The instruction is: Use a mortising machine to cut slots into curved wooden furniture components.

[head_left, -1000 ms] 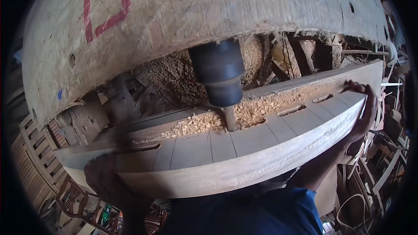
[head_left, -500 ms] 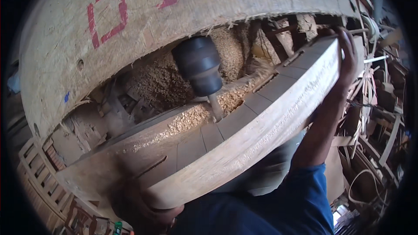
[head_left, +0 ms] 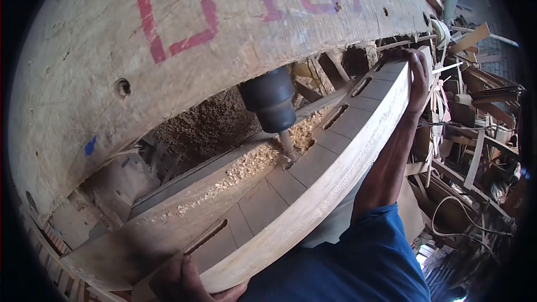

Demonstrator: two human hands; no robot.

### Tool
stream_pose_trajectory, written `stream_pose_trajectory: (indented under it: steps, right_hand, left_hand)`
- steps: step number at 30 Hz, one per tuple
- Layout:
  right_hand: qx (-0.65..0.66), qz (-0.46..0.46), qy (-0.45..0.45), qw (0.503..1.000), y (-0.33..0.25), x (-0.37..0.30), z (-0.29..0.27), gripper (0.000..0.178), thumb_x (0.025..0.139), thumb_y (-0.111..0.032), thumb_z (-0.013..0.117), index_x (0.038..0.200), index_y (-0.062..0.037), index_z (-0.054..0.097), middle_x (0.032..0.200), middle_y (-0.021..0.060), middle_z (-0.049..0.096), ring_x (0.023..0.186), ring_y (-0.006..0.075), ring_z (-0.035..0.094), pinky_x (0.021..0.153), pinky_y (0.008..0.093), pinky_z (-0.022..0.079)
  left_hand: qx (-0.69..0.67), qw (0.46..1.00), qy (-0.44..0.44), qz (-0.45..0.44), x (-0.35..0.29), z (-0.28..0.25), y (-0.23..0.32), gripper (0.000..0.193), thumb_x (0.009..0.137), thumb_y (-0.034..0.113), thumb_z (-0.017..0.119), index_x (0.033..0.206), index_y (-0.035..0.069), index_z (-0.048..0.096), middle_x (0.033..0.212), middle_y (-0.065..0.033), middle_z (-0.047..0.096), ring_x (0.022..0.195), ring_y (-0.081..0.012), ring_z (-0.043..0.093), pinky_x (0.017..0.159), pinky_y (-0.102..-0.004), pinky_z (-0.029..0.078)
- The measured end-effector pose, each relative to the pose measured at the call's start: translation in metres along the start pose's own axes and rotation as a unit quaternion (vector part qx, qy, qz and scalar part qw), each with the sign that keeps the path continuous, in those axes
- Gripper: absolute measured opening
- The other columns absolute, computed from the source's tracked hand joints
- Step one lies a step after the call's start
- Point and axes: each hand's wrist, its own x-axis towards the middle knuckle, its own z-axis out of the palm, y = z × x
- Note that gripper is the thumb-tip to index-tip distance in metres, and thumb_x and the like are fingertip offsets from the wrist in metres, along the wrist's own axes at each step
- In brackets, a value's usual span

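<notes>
In the head view, a curved wooden board (head_left: 316,170) lay tilted beneath the black chuck (head_left: 271,100), whose bit (head_left: 287,145) met the board's pencil-lined, slotted face. The person's left grip (head_left: 193,279) was closed around the board's end below and left of the chuck; the right grip (head_left: 417,81) clasped the opposite end, above and right of it. Pale wood chips (head_left: 243,172) were strewn below the chuck, trailing leftward. A large wooden panel (head_left: 240,39) with red marks curved above the chuck, and a blue sleeve (head_left: 380,240) showed below and right of it.
</notes>
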Motion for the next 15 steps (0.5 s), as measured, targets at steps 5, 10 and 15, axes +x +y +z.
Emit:
stream_pose_trajectory:
  steps: [5, 10, 15]
  right_hand:
    - [0.013, 0.001, -0.007, 1.0, 0.0, -0.004, 0.0, 0.02, 0.114, -0.021, 0.064, 0.117, -0.0049, 0.075, 0.107, 0.0028, 0.076, 0.099, 0.0116, 0.066, 0.093, 0.0288, 0.05]
    - [0.053, 0.021, -0.004, 0.998, 0.001, -0.006, -0.001, 0.021, 0.114, -0.021, 0.063, 0.117, -0.0046, 0.075, 0.11, 0.0052, 0.077, 0.104, 0.0124, 0.068, 0.099, 0.029, 0.049]
    - [0.054, 0.026, -0.002, 0.998, 0.002, -0.011, -0.004, 0.023, 0.115, -0.022, 0.061, 0.118, -0.0037, 0.075, 0.111, 0.0068, 0.078, 0.105, 0.0144, 0.069, 0.101, 0.03, 0.049]
  left_hand:
    - [-0.045, 0.999, 0.004, -0.005, -0.004, -0.003, -0.007, 0.118, 0.056, 0.069, 0.102, 0.146, 0.002, 0.067, 0.13, -0.0209, 0.069, 0.121, -0.0463, 0.064, 0.107, -0.0635, 0.048]
    - [-0.041, 0.999, -0.026, -0.003, -0.001, -0.01, -0.01, 0.117, 0.057, 0.071, 0.101, 0.145, 0.002, 0.068, 0.133, -0.0191, 0.07, 0.117, -0.0431, 0.066, 0.105, -0.0598, 0.049]
    - [-0.085, 0.996, 0.024, -0.001, 0.005, -0.021, -0.011, 0.107, 0.066, 0.07, 0.098, 0.144, 0.002, 0.069, 0.133, -0.0182, 0.071, 0.115, -0.0406, 0.068, 0.1, -0.0563, 0.051]
